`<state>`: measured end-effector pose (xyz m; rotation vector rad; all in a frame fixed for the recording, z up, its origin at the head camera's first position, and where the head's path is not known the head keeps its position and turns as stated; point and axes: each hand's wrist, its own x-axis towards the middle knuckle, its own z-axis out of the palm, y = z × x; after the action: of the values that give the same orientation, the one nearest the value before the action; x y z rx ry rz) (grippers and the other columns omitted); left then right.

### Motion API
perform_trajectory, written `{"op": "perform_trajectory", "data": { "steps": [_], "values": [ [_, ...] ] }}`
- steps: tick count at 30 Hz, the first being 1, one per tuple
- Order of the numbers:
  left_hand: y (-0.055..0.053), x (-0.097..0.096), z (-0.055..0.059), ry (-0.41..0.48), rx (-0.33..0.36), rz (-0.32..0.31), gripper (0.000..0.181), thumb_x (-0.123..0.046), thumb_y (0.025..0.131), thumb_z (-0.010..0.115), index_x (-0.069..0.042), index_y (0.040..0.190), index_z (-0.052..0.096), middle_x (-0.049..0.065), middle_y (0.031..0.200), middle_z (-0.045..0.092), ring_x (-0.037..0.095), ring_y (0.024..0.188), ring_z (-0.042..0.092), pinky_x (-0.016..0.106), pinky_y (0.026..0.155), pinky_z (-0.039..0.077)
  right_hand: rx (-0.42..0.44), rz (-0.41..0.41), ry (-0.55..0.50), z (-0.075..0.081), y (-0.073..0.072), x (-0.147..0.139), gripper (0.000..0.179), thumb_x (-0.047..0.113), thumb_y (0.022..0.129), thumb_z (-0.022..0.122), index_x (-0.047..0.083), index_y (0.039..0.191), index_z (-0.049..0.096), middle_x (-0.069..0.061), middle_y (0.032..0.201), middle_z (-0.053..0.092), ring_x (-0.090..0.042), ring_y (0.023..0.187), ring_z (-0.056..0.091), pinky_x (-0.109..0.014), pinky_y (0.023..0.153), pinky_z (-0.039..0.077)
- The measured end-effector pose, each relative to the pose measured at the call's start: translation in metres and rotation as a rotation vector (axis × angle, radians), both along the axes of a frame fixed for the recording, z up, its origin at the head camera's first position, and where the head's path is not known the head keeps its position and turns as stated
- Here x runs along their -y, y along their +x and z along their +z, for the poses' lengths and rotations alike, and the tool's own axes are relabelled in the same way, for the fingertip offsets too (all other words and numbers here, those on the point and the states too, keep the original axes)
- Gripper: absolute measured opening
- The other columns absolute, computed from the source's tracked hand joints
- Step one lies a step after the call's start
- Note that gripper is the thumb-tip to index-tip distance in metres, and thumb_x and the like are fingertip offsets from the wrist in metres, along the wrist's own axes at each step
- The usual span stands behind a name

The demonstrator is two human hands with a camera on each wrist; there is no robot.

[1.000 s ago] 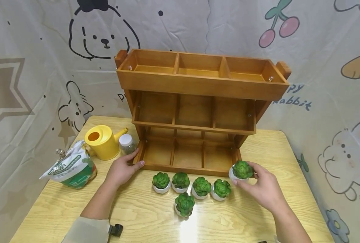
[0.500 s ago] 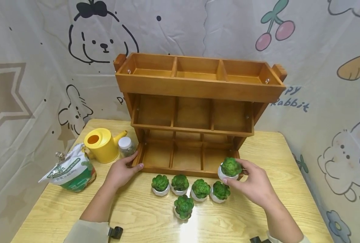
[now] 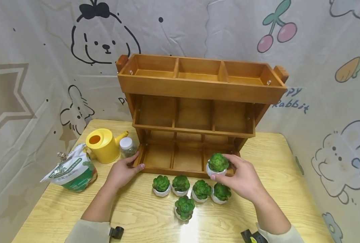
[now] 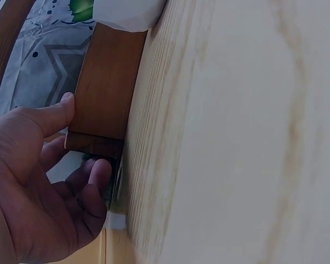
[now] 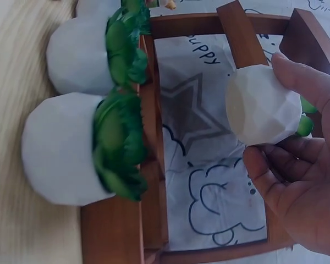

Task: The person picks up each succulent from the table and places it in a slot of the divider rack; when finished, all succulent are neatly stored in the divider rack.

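The right hand (image 3: 242,177) is shifting leftward with its potted plant (image 3: 217,163), which is now hovering at the front right of the bottom tray (image 3: 171,170); thumb and fingers are pinching the white pot (image 5: 261,104). The left hand (image 3: 123,172) is staying put, gripping the wooden shelf's (image 3: 202,89) lower left corner. Five other plants (image 3: 201,190) are sitting on the table (image 3: 149,222).

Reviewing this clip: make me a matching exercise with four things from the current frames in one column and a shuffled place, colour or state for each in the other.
1. left hand
2. right hand
3. watering can
4. jar

A. yellow all over its outside
B. holding a potted plant
C. white-topped
D. gripping one end of the wooden shelf at its lowest tier

Pairs: 1-D, 2-B, 3-A, 4-C
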<state>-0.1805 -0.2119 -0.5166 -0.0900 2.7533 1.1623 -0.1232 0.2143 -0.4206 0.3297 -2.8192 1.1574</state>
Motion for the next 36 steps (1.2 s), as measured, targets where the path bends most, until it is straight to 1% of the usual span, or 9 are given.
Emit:
{"op": "perform_trajectory", "data": {
  "steps": [5,9,13,19,25,30,34,36],
  "values": [
    [0.000,-0.002,0.000,0.004,0.012,0.009,0.070,-0.050,0.096,0.072,-0.024,0.156,0.049,0.023,0.154,0.048,0.045,0.140,0.046,0.062,0.112,0.038,-0.011,0.012,0.012,0.007,-0.006,0.008,0.070,0.046,0.077,0.092,0.009,0.131,0.068,0.000,0.114,0.071,-0.021,0.102,0.067,-0.044,0.086,0.056],
    [-0.001,-0.001,0.000,0.006,0.015,0.011,0.070,-0.050,0.095,0.073,-0.023,0.156,0.049,0.023,0.155,0.047,0.044,0.141,0.046,0.061,0.112,0.038,-0.009,0.031,-0.009,0.013,-0.012,0.016,0.068,0.044,0.075,0.094,0.011,0.130,0.069,0.002,0.112,0.072,-0.019,0.100,0.067,-0.044,0.085,0.055],
    [-0.001,-0.001,0.000,0.006,0.011,0.009,0.070,-0.050,0.095,0.073,-0.023,0.156,0.050,0.024,0.153,0.049,0.044,0.139,0.048,0.061,0.112,0.039,-0.007,0.072,-0.035,0.018,-0.018,0.023,0.068,0.042,0.074,0.095,0.011,0.130,0.069,0.003,0.111,0.072,-0.016,0.096,0.067,-0.044,0.084,0.057],
    [-0.001,-0.001,0.001,0.009,0.014,0.014,0.070,-0.049,0.095,0.073,-0.023,0.156,0.050,0.023,0.153,0.049,0.044,0.140,0.047,0.061,0.112,0.039,-0.018,0.102,-0.039,0.023,-0.025,0.032,0.069,0.041,0.073,0.095,0.011,0.130,0.069,0.005,0.109,0.073,-0.013,0.094,0.067,-0.042,0.084,0.056],
    [-0.002,-0.002,0.002,0.018,0.030,0.013,0.070,-0.048,0.095,0.073,-0.023,0.156,0.049,0.023,0.155,0.047,0.044,0.142,0.044,0.061,0.113,0.037,-0.039,0.127,-0.010,0.029,-0.030,0.041,0.072,0.043,0.073,0.095,0.011,0.132,0.069,0.004,0.113,0.073,-0.015,0.100,0.068,-0.043,0.088,0.056],
    [0.000,-0.003,0.004,0.014,0.036,0.013,0.070,-0.048,0.096,0.072,-0.022,0.157,0.049,0.024,0.153,0.049,0.045,0.141,0.046,0.061,0.112,0.038,-0.023,0.136,0.006,0.034,-0.032,0.048,0.074,0.046,0.074,0.094,0.011,0.134,0.068,0.004,0.117,0.073,-0.017,0.108,0.068,-0.043,0.094,0.054],
    [0.001,-0.003,0.004,0.014,0.038,0.016,0.070,-0.048,0.096,0.072,-0.023,0.156,0.049,0.025,0.152,0.050,0.045,0.139,0.048,0.061,0.112,0.039,-0.015,0.150,-0.001,0.035,-0.035,0.053,0.074,0.045,0.073,0.094,0.012,0.134,0.068,0.003,0.117,0.073,-0.017,0.109,0.067,-0.044,0.097,0.054],
    [0.000,-0.003,0.004,0.012,0.038,0.016,0.070,-0.049,0.096,0.072,-0.023,0.157,0.049,0.025,0.152,0.049,0.045,0.139,0.047,0.062,0.112,0.038,-0.018,0.155,-0.007,0.036,-0.036,0.056,0.073,0.044,0.073,0.094,0.012,0.132,0.068,0.004,0.115,0.073,-0.016,0.107,0.067,-0.043,0.095,0.054]
  ]
}}
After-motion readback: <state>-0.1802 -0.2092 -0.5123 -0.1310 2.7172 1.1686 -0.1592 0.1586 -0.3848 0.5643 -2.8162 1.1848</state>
